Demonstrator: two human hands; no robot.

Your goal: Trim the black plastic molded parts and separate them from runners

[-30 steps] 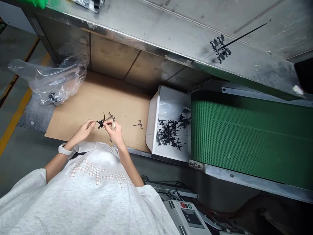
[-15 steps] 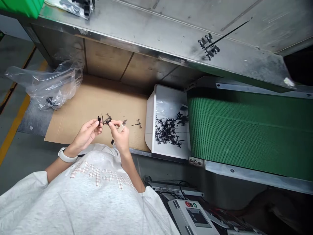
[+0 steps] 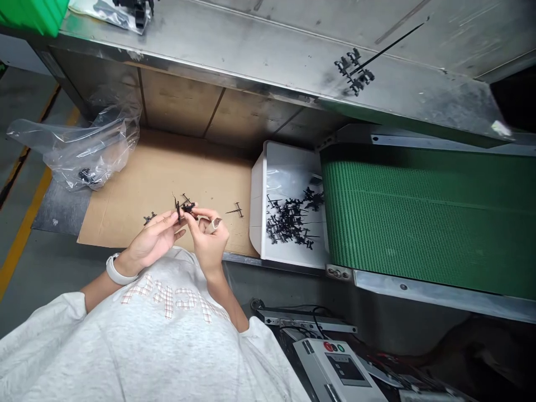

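Both hands meet over the front edge of a cardboard sheet. My left hand pinches one end of a small black plastic sprue piece. My right hand pinches the other end and also keeps a small light-handled cutter tucked in its fingers. A small black part lies on the cardboard just left of my left hand. Another thin black runner piece lies to the right of my hands.
A white bin holds several black sprues at the end of a green conveyor belt. A clear plastic bag lies at the left. One sprue rests on the steel shelf above. A control box sits below.
A small black part now lies on the cardboard left of my left hand. My hands have come closer together and the cutter has tucked in toward my right palm.
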